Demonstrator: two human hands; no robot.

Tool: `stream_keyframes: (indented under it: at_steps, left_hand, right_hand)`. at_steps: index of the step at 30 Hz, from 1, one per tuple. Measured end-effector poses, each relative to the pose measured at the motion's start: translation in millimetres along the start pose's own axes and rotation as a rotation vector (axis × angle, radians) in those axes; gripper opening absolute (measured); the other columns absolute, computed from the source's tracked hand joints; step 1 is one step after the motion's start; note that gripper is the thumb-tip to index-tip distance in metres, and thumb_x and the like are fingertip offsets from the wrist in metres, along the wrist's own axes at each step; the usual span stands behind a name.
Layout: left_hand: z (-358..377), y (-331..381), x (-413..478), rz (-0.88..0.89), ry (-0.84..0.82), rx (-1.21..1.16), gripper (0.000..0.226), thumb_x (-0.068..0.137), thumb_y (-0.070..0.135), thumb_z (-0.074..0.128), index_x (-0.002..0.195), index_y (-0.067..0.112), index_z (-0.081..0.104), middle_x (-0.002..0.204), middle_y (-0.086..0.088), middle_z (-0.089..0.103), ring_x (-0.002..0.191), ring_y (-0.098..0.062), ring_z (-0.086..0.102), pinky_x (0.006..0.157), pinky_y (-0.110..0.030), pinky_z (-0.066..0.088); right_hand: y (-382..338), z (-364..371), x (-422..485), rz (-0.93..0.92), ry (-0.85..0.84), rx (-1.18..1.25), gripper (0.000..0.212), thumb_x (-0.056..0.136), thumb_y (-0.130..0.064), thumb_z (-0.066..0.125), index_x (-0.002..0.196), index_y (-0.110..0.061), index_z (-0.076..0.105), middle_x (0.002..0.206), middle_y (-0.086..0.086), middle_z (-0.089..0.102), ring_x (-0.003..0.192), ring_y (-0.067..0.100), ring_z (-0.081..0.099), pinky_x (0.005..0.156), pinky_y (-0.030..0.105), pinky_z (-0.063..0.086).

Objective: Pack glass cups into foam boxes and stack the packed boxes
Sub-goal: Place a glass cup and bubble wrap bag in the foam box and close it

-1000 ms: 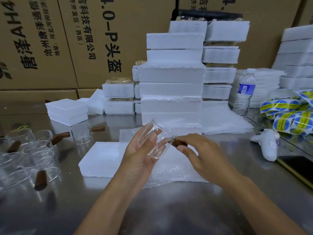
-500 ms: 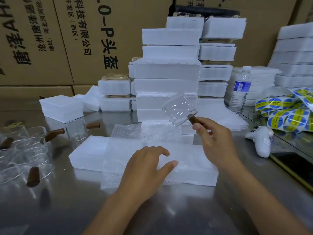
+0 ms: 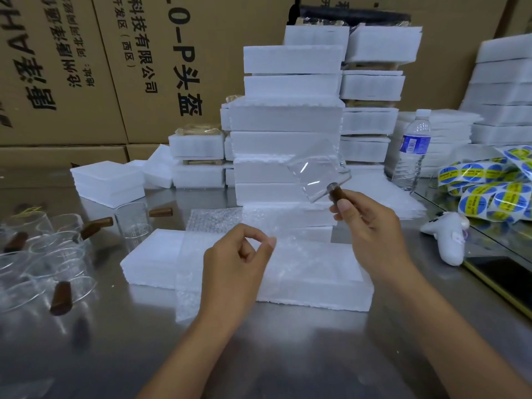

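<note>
- Printed cardboard cartons (image 3: 72,67) walled off the whole back of the room.
- A steel table (image 3: 288,355) ran in front of them, shiny enough to throw reflections.
- A tall stack of white foam boxes (image 3: 288,116) stood at the middle of the table, with lower stacks behind it and to its right.
- One long foam box (image 3: 155,254) lay flat just in front of the tall stack, nearest the person.
- A sheet of bubble wrap (image 3: 302,263) was draped across that flat box, its near edge hanging over onto the table.
- A cluster of loose glass cups (image 3: 43,249) with brown handles sat at the table's left edge, some upright and some on their sides.
- The right hand (image 3: 371,226) was raised above the right end of the flat box, its thumb and curled fingers gripping a brown handle (image 3: 336,194).
- The left hand (image 3: 233,266) hovered over the wrap with its fingers curled. The thumb and forefinger met in a pinch, seemingly on the film itself, though the clear plastic made that hard to be sure of.
- The glass cup (image 3: 313,174) on that handle was in the air, tilted up and to the left in front of the tall stack, touching neither wrap nor foam.
</note>
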State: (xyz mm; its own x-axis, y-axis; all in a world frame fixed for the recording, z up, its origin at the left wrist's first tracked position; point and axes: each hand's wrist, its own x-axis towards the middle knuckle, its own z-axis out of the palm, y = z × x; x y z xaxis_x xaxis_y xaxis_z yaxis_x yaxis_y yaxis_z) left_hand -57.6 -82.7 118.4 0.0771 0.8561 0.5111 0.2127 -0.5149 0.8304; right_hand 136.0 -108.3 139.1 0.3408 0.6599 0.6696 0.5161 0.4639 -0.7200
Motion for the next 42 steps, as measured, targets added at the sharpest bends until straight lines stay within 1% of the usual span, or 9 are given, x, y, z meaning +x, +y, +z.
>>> stream_keyframes:
  at_steps: [6,14,19,22,27,31,35,39,42]
  left_hand:
    - [-4.0,6.0,1.5,-0.019,0.129,-0.190,0.015,0.079,0.023,0.073,0.068,0.026,0.063,0.047,0.010,0.039,0.047,-0.004,0.036,0.052,-0.012,0.034]
    - [-5.4,13.8,-0.6,0.072,0.259,-0.233,0.013,0.078,0.024,0.074,0.072,0.028,0.062,0.052,0.007,0.042,0.052,-0.003,0.040,0.055,-0.008,0.035]
    - [-4.1,17.1,-3.3,0.170,0.248,-0.182,0.010,0.077,0.031,0.068,0.071,0.036,0.062,0.057,0.013,0.049,0.058,0.002,0.046,0.064,-0.005,0.036]
    - [-4.6,17.5,-4.4,0.203,0.250,-0.189,0.004,0.074,0.040,0.063,0.072,0.037,0.061,0.059,0.016,0.052,0.061,0.003,0.047,0.066,-0.006,0.036]
    - [-4.7,15.9,-4.6,0.361,0.243,-0.065,0.008,0.081,0.028,0.068,0.080,0.034,0.064,0.070,0.012,0.055,0.069,0.001,0.049,0.070,-0.006,0.037]
    - [-3.2,14.6,-6.5,0.522,0.211,0.044,0.009,0.082,0.029,0.066,0.090,0.026,0.068,0.078,0.005,0.054,0.074,-0.012,0.054,0.071,-0.024,0.047]
    - [0.4,11.7,-10.2,0.707,0.208,0.127,0.017,0.085,0.024,0.064,0.084,0.010,0.075,0.076,0.000,0.057,0.069,-0.018,0.055,0.060,-0.040,0.049]
    - [6.0,13.4,-16.1,0.748,0.117,0.071,0.017,0.086,0.019,0.065,0.079,0.005,0.072,0.075,-0.001,0.061,0.073,-0.008,0.054,0.067,-0.020,0.047]
    - [8.2,16.5,-19.2,0.725,0.029,-0.023,0.011,0.088,0.022,0.062,0.084,0.014,0.070,0.083,0.011,0.059,0.077,0.002,0.053,0.070,-0.010,0.043]
  right_hand:
    - [0.7,-3.6,0.6,-0.033,0.010,-0.074,0.022,0.093,-0.027,0.054,0.092,-0.048,0.059,0.078,-0.027,0.065,0.081,0.004,0.060,0.071,0.014,0.044]
    - [3.1,-12.5,2.3,-0.112,-0.012,-0.373,0.020,0.094,-0.018,0.054,0.109,-0.015,0.067,0.085,-0.016,0.059,0.079,0.001,0.050,0.070,0.003,0.035]
    - [-0.8,-14.0,-0.8,-0.172,-0.125,-0.634,0.022,0.095,-0.025,0.050,0.107,-0.017,0.066,0.087,-0.003,0.063,0.081,0.021,0.057,0.071,0.034,0.045]
    - [-3.8,-9.8,-4.9,-0.224,-0.249,-0.702,0.022,0.094,-0.025,0.052,0.108,-0.018,0.067,0.093,-0.004,0.060,0.084,0.021,0.056,0.072,0.035,0.044]
    - [-7.9,0.7,-13.5,-0.212,-0.420,-0.570,0.017,0.091,-0.021,0.056,0.102,-0.024,0.069,0.088,-0.013,0.047,0.084,0.005,0.047,0.066,0.021,0.036]
    - [-19.3,10.7,-17.2,-0.065,-0.489,-0.411,0.037,0.089,-0.021,0.057,0.067,-0.051,0.055,0.076,-0.011,0.044,0.071,0.005,0.046,0.060,0.019,0.029]
    - [-29.7,19.5,-20.1,0.181,-0.490,-0.213,0.020,0.087,-0.029,0.060,0.069,-0.023,0.067,0.081,0.012,0.061,0.069,0.011,0.050,0.065,0.027,0.039]
    - [-40.2,18.1,-22.8,0.381,-0.549,0.069,0.026,0.076,-0.047,0.069,0.063,-0.025,0.072,0.059,-0.009,0.061,0.059,-0.001,0.050,0.055,0.014,0.040]
    - [-41.8,14.8,-22.8,0.381,-0.583,0.131,0.023,0.065,-0.038,0.079,0.062,-0.018,0.069,0.060,0.000,0.058,0.062,0.002,0.053,0.059,0.015,0.041]
